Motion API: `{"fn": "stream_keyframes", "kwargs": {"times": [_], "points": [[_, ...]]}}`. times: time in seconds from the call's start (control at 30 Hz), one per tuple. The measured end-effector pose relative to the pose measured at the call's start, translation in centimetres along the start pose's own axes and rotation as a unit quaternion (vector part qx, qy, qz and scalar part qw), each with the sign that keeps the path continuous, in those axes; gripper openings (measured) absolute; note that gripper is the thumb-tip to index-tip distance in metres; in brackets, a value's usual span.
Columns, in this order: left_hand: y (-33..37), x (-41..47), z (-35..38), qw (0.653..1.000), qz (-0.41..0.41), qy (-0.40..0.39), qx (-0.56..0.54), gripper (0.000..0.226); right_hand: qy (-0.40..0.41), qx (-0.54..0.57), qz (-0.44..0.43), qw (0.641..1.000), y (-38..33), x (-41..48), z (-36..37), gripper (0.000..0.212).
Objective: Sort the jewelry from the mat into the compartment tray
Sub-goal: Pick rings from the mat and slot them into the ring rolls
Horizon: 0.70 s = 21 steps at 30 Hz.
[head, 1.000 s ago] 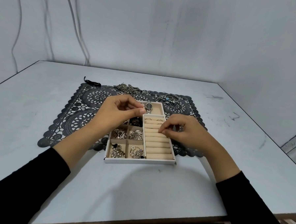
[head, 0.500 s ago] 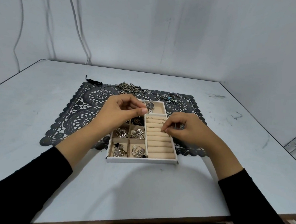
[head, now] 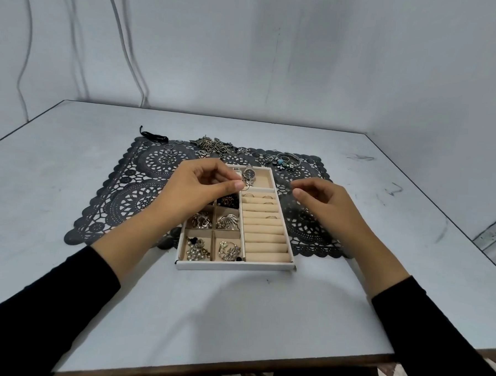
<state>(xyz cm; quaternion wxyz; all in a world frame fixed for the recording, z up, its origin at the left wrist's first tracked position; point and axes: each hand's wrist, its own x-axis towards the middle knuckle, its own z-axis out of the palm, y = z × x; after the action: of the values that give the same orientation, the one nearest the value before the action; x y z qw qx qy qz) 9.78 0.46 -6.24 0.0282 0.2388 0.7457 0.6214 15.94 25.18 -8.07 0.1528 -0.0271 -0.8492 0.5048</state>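
The white compartment tray [head: 237, 266] lies on the black lace mat [head: 132, 187]. Its small left cells hold brooches and earrings, a watch [head: 249, 173] lies in the far cell, and a few rings [head: 271, 217] sit in the beige rolls. My left hand [head: 201, 185] hovers over the tray's far left and pinches a small silver ring [head: 244, 184] between thumb and forefinger. My right hand [head: 323, 203] hangs just right of the tray over the mat, fingers loosely curled, nothing in it. Loose rings [head: 168, 152], a chain pile [head: 211, 145] and bracelets [head: 285, 159] lie along the mat's far edge.
A black cord [head: 154, 137] lies at the mat's far left corner. The pale table [head: 234, 316] stands against grey walls at the back and right. Its front edge runs close to my body.
My right hand has lifted off the ring rolls and drawn away to the right, leaving a ring in the rolls. My left hand has kept its pinch in about the same place.
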Motion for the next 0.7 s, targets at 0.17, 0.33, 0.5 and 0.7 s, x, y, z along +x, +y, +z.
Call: {"fn": "stream_keyframes", "kwargs": {"times": [0.17,0.33,0.5,0.7], "points": [[-0.1,-0.1,0.3,0.999,0.003,-0.007,0.031,0.013,0.029,-0.175,-0.034,0.984,2.0,0.3,0.3,0.026],[-0.3,-0.2,0.8,0.998,0.013,-0.017,0.064,0.015,0.000,-0.252,-0.062,0.966,2.0,0.3,0.8,0.034],[-0.3,0.0,1.1,0.994,0.025,-0.028,0.098,0.014,-0.029,-0.289,-0.029,0.956,2.2,0.3,0.8,0.043],[-0.1,-0.2,1.5,0.985,0.050,-0.056,0.158,0.011,-0.036,-0.301,-0.023,0.953,1.8,0.2,0.8,0.043]]}}
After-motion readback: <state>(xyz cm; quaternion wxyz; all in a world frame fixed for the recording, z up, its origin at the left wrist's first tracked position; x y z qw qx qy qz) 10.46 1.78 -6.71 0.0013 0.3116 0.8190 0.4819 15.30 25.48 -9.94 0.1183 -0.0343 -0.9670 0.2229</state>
